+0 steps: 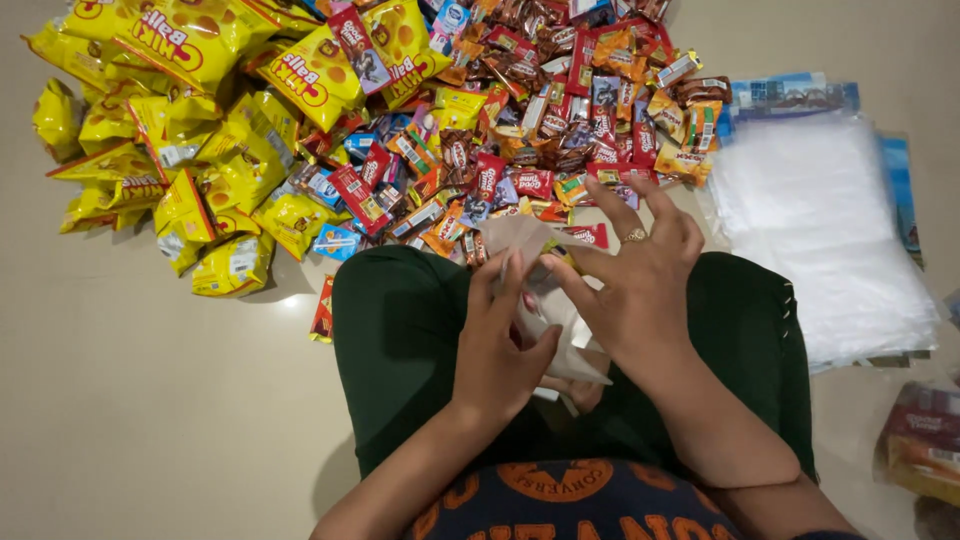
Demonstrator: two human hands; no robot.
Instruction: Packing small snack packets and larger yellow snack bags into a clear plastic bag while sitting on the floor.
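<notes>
I sit on the floor with my legs in dark green trousers (400, 330). Both hands hold a thin clear plastic bag (520, 240) over my lap. My left hand (500, 340) pinches the bag's near side with thumb and fingers. My right hand (640, 280), a ring on one finger, grips the bag's upper edge with its fingers spread. A bit of a wrapped snack shows through the bag near the fingertips. In front of my knees lies a big heap of small wrapped snacks (540, 120) in red, orange and brown.
Several yellow puffed-snack packets (200, 130) are piled at the upper left. A stack of clear plastic bags (820, 230) lies on the floor at the right. One small packet (323, 310) rests beside my left knee. A filled bag (925, 440) sits at the right edge.
</notes>
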